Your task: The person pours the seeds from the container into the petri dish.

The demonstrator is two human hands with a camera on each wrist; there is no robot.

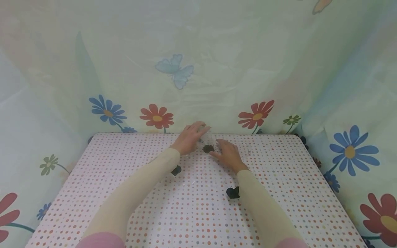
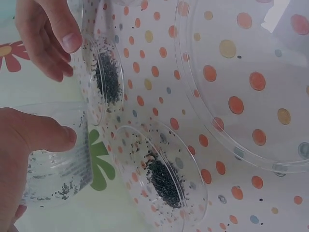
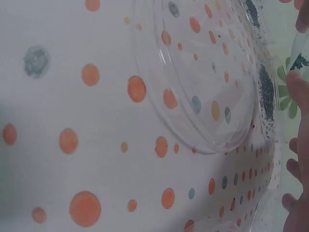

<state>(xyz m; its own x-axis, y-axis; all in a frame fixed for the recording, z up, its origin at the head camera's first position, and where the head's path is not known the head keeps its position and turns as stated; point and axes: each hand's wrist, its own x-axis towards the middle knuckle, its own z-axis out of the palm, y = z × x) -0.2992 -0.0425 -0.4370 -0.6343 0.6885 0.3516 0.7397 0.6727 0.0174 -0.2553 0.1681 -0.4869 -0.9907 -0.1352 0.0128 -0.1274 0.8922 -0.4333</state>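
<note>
My left hand (image 1: 190,137) grips a clear plastic cup (image 2: 63,169) at the far edge of the table, its thumb across the cup's side. Dark granules cling inside the cup, which is tilted. To its right, my right hand (image 1: 228,155) has fingers and thumb spread, close beside the cup and holding nothing. Beneath the hands lie two small clear dishes, each with a heap of dark granules (image 2: 165,183); the right-hand heap (image 2: 108,77) lies near my right fingers. In the head view my left hand hides the left dish.
A large clear round plate (image 2: 231,159) lies on the dotted tabletop (image 1: 198,213), nearer me than the dishes. A few stray granules are scattered around. A flowered curtain (image 1: 211,86) rises right behind the table's far edge and along both sides.
</note>
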